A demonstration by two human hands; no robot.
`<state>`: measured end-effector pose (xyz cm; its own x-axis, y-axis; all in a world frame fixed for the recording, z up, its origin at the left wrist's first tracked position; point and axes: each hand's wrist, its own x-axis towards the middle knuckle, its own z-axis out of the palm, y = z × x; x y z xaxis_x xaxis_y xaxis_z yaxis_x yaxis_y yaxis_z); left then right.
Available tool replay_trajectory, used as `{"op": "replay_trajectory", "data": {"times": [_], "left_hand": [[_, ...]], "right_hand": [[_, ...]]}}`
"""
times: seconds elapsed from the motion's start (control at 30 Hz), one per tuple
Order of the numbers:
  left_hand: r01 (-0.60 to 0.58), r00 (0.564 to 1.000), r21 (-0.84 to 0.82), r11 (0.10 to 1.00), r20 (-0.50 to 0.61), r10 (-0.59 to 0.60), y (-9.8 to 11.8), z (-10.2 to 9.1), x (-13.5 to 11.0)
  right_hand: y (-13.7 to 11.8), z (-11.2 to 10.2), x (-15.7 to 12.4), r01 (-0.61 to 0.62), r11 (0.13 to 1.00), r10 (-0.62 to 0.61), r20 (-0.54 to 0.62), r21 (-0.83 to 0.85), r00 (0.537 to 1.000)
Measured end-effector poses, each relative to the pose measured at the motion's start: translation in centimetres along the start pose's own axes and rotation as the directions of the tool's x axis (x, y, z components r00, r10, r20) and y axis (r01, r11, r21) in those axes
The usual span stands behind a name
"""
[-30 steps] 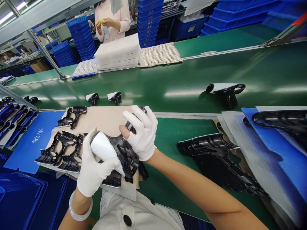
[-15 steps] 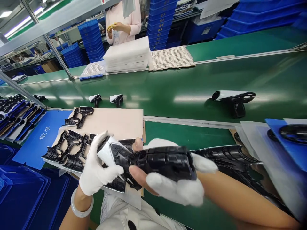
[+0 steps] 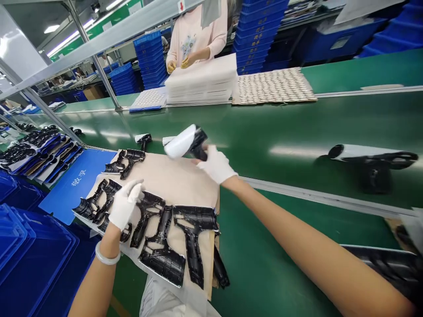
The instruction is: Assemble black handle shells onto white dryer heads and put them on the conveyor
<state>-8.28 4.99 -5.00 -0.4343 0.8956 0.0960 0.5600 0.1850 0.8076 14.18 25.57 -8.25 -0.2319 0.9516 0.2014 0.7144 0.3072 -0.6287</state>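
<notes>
My right hand, in a white glove, grips the black handle of a white-and-black gun-shaped assembled unit and holds it out over the near edge of the green conveyor belt. My left hand, also gloved, rests with loosely curled fingers on the black plastic shell halves laid out on a beige cardboard sheet. Whether it grips one of them is unclear.
Three more assembled units stand on the belt: two small ones at left, one large at right. Blue trays sit at lower left, racks of black parts at left. A person in pink works across the belt beside white stacks.
My right hand has carried the assembled unit from in front of my body out to the belt. My left hand let go of it and dropped onto the black shells.
</notes>
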Motion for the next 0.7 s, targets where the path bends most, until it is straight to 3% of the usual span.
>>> {"op": "replay_trajectory", "data": {"times": [0.07, 0.23, 0.3, 0.4, 0.5, 0.57, 0.63, 0.7], "left_hand": [[0.021, 0.997, 0.146, 0.989, -0.081, -0.010, -1.7, -2.0, 2.6], [0.159, 0.983, 0.463, 0.872, -0.156, -0.096, -5.6, -7.1, 8.7], [0.205, 0.978, 0.537, 0.818, -0.144, -0.150, -6.8, -7.9, 10.4], [0.235, 0.972, 0.588, 0.774, -0.118, -0.205, -8.2, -8.1, 12.3], [0.238, 0.971, 0.550, 0.800, -0.116, -0.209, -9.0, -8.7, 13.0], [0.240, 0.970, 0.481, 0.843, -0.153, -0.188, -9.3, -9.5, 12.7], [0.242, 0.961, 0.379, 0.893, -0.221, -0.167, -9.5, -10.5, 11.9], [0.237, 0.942, 0.247, 0.940, -0.295, -0.160, -9.6, -11.1, 10.6]], "right_hand": [[3.5, 0.0, 2.5, -0.190, 0.982, 0.190, 0.011, -0.011, 0.982], [10.9, -1.8, 5.5, -0.414, 0.909, 0.411, -0.052, -0.057, 0.910], [12.8, -2.0, 6.1, -0.457, 0.887, 0.453, -0.066, -0.061, 0.889], [14.0, -2.0, 6.7, -0.441, 0.895, 0.439, -0.040, -0.066, 0.898], [12.1, -2.0, 7.1, -0.478, 0.870, 0.474, -0.065, -0.122, 0.878], [8.6, -1.7, 7.3, -0.463, 0.874, 0.459, -0.061, -0.147, 0.886], [3.6, -0.4, 7.4, -0.342, 0.934, 0.349, 0.058, -0.108, 0.935], [-2.3, 2.1, 7.1, -0.216, 0.976, 0.207, 0.247, 0.007, 0.947]]}}
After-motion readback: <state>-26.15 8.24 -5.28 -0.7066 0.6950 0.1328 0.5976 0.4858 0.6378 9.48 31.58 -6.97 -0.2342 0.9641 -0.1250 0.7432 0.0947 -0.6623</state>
